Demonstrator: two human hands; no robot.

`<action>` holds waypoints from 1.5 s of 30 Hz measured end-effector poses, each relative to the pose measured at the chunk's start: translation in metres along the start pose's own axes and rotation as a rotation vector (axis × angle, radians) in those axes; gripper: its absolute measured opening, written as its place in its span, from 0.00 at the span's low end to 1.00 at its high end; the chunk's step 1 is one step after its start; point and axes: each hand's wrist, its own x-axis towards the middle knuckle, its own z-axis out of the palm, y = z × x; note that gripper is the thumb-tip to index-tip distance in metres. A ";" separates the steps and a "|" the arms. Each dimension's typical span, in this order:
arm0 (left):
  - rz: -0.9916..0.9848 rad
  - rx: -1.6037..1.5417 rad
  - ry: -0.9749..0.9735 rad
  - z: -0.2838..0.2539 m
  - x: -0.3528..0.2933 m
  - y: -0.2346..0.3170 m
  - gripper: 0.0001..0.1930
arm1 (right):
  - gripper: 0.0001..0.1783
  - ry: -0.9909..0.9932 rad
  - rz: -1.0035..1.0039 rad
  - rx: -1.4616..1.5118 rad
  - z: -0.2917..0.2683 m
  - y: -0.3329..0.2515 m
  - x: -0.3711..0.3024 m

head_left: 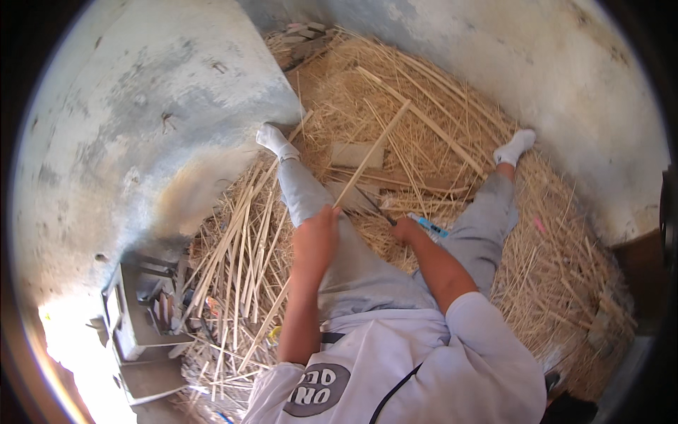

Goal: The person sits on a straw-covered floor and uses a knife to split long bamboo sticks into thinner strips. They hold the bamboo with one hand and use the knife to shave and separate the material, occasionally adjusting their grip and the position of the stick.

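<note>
My left hand [318, 232] is closed around a long pale bamboo strip [372, 154], above my left thigh. The strip slants away to the upper right, past a small flat board [357, 154] on the floor. In my right hand [409, 230], between my knees, is a thin dark knife [376, 205]. Its blade points to the upper left and comes near the strip; whether the two touch I cannot tell. A blue-and-white packet [428, 225] lies just beyond my right hand.
My legs are stretched out over a floor strewn with shavings [558, 283]. A heap of loose strips [244, 247] lies to my left, by a grey metal frame [141, 311]. Worn plaster walls [565, 106] enclose the space. Bricks [307, 32] sit in the far corner.
</note>
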 end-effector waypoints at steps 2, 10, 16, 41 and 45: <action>0.003 0.035 0.023 0.010 0.004 0.032 0.11 | 0.27 0.086 -0.027 -0.149 0.013 0.017 0.015; 0.125 0.050 -0.347 0.115 0.012 0.024 0.20 | 0.28 -0.236 -0.016 -0.238 -0.013 -0.004 0.003; 0.269 0.099 -0.527 0.123 0.012 0.007 0.26 | 0.28 -0.237 -0.030 -0.156 -0.009 0.000 -0.005; 0.333 0.027 -0.548 0.119 0.010 0.012 0.25 | 0.36 0.097 0.015 -0.138 -0.017 0.060 0.018; 0.271 0.017 -0.537 0.118 0.007 -0.009 0.26 | 0.35 0.559 0.442 -0.041 -0.027 0.013 -0.022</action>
